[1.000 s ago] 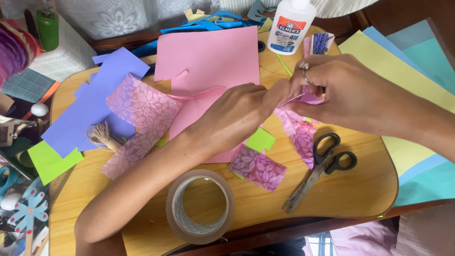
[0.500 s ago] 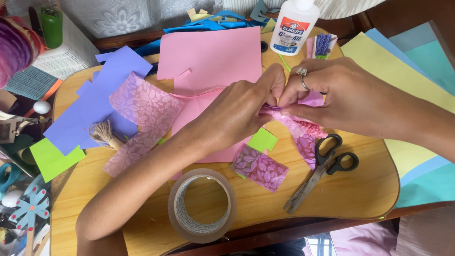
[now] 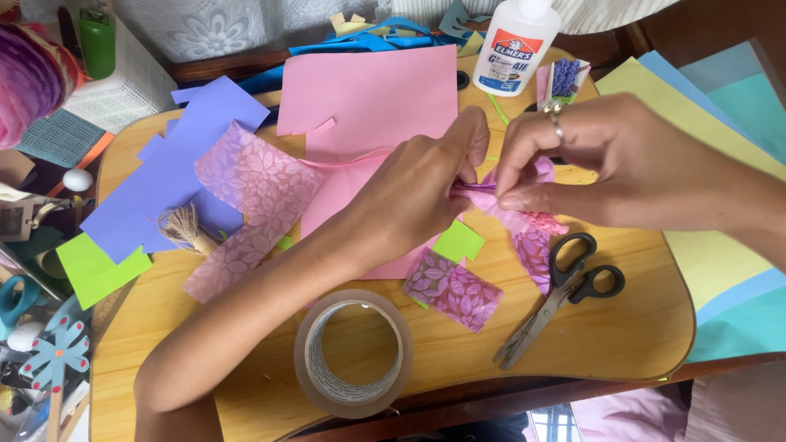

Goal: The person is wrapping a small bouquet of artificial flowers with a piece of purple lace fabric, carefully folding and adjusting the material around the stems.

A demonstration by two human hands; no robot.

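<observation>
Both hands sit lower on the board vs 1 s ago. Left hand [image 3: 417,200] has slid down and a bit right; its thumb now points up toward the pink sheet [image 3: 368,106], fingers curled tighter round the pink patterned strip [image 3: 499,205]. Right hand [image 3: 589,160] has come in from the right and lifted at the wrist, so the ringed finger shows on top and fingertips pinch the strip just beside the left thumb. Strip itself is more bunched, less of it hanging free twd the scissors [image 3: 565,290]. Small purple-patterned piece [image 3: 563,79] near the glue bottle [image 3: 516,45] is now uncovered, hand no longer over it.
</observation>
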